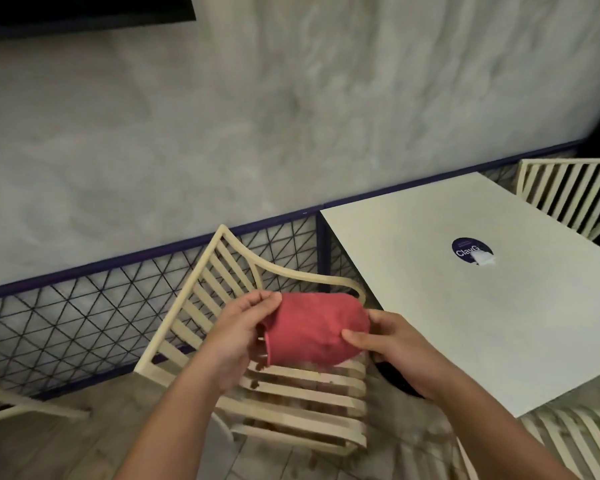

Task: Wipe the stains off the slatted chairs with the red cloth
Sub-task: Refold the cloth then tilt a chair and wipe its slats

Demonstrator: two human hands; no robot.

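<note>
**slatfan:** why's the tabletop [430,341] jammed against that mesh fence [84,323]?

**wipeguy:** looks like plain cafe seating along the wall, with the chairs pulled in round it. The near chair [274,393] is right below the person, seat facing up. That's probably why they're standing over it: the front slats have brown stains [255,384].

**slatfan:** so the red cloth [317,329] is on the seat already?

**wipeguy:** nope, it's held in the air just above the seat, bunched into a fat roll between both hands. The left hand [238,337] pinches the open end. The right hand [392,348] has its thumb on top and the fingers curled under the other end. My guess is they're folding it into a pad so it's easy to press between the slats. No wiping started yet, I'd say.

**slatfan:** counts?

**wipeguy:** one tabletop. Three chairs for sure: the near one, another [565,195] past the far corner, and a third [575,441] at the bottom right. The pale bars [32,408] at lower left might be a fourth, can't tell. One cloth, two hands, and one round sticker [465,251] on the tabletop.
</note>
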